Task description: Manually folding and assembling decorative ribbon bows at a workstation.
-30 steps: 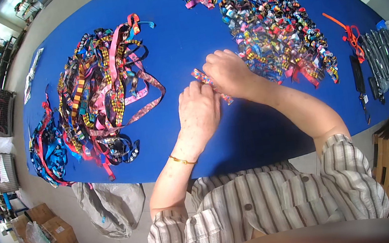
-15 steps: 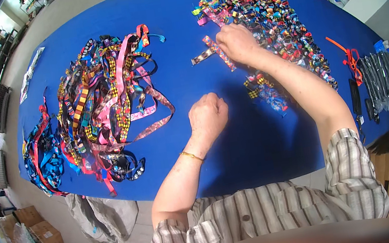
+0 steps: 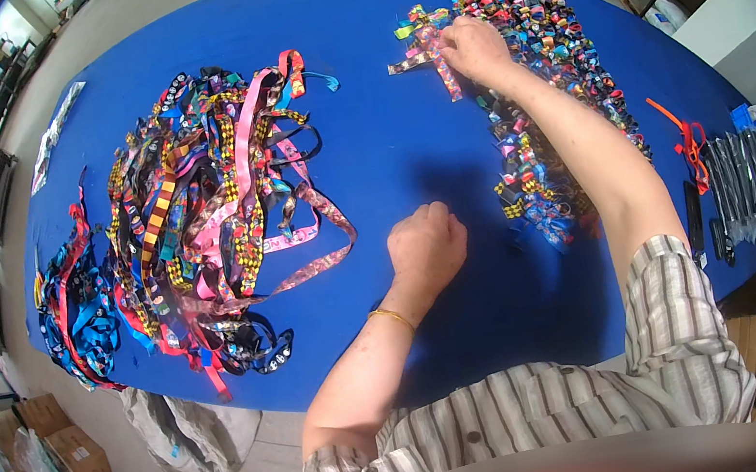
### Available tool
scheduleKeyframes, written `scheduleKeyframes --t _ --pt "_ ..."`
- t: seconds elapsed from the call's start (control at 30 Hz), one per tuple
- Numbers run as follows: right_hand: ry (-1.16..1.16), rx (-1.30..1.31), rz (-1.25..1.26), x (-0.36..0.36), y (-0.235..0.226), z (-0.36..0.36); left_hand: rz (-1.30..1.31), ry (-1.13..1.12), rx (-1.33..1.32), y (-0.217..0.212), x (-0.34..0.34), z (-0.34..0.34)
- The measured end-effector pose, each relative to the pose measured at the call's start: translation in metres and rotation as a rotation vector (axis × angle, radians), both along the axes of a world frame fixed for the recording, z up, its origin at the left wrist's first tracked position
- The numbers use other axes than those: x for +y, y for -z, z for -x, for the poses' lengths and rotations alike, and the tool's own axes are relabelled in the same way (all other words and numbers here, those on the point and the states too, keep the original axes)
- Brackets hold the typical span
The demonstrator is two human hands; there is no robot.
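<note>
My right hand [image 3: 474, 48] is closed at the fingertips on short patterned ribbon strips. One pinkish-red strip [image 3: 448, 79] hangs below the fingers and a dark brown one [image 3: 411, 63] sticks out to their left. They overlap a small cluster of colourful ribbon pieces [image 3: 421, 18] beside a wide bed of folded ribbon pieces [image 3: 541, 21]. My left hand [image 3: 428, 246] is curled into a fist above the blue table [image 3: 378, 168], palm hidden; I cannot see whether anything is inside. Left of it lies a large tangled heap of long patterned ribbons [image 3: 196, 195].
Blue ribbons [image 3: 83, 324] are heaped at the table's left end. On the right lie orange-red scissors or a similar tool [image 3: 696, 154] and a row of dark items in clear wrapping [image 3: 746, 181]. Cardboard boxes [image 3: 79, 456] and a pale sack [image 3: 189, 440] are on the floor.
My right hand has carried the strips away from me, up against the small ribbon cluster. The left hand stays curled in nearly the same place. The whole view has shifted slightly.
</note>
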State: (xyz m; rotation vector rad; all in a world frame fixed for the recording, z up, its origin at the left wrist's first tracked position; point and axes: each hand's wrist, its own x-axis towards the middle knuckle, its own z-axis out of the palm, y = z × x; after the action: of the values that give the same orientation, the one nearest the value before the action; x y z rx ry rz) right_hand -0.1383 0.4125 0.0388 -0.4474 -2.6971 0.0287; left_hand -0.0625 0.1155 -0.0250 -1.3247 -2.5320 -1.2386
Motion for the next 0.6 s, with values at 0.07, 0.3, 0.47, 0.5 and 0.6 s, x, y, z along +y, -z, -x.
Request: scheduleKeyframes --t 0.07,0.3,0.47,0.5,0.6 --pt "0.026 -0.041 -0.006 0.005 0.002 0.005 -0.001 0.001 -0.003 0.000 -0.001 0.001" --pt "0.096 -0.169 -0.075 0.021 0.012 0.017 0.022 0.000 -0.015 -0.002 0.001 0.000" --pt "0.115 -0.165 -0.065 0.023 0.015 0.022 0.028 -0.001 -0.005 -0.002 0.000 0.000" --pt "0.117 -0.152 -0.073 0.023 0.015 0.023 0.027 -0.003 -0.004 -0.002 0.000 0.000" --pt "0.108 -0.152 -0.117 0.025 0.016 0.025 0.023 -0.001 -0.007 -0.003 0.001 0.001"
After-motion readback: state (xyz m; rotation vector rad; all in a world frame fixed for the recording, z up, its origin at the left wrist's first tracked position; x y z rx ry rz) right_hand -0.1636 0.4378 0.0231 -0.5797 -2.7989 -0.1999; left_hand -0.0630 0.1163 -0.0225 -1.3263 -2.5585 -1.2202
